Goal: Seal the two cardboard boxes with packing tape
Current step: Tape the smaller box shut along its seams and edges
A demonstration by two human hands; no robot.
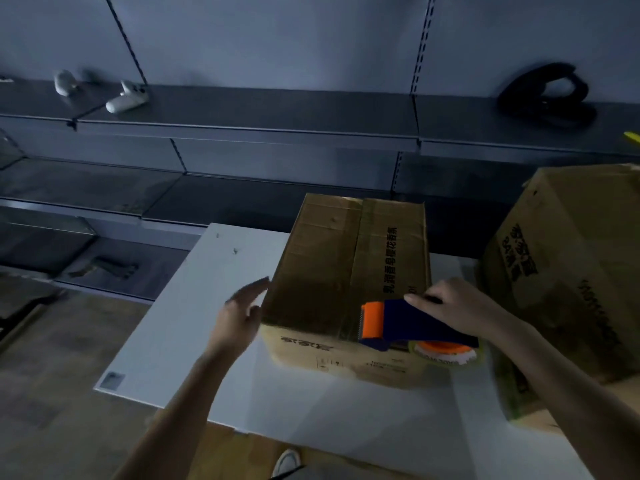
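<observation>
A brown cardboard box [329, 265] with printed characters lies on the white table [194, 306], flaps closed, a shiny strip along its centre seam. My right hand [460, 306] grips a blue and orange tape dispenser [401, 323] at the box's near top edge, its orange blade end resting on the seam. The tape roll [443, 351] hangs over the front face. My left hand [242, 313] hovers open, fingers spread, beside the box's left side. A second, larger cardboard box [568, 265] stands to the right.
Dark metal shelves [242, 109] run along the back wall, holding two white objects [126, 98] at left and a black looped item [547, 95] at right. The wooden floor [52, 393] lies left of the table. A shoe [287, 462] shows at the bottom.
</observation>
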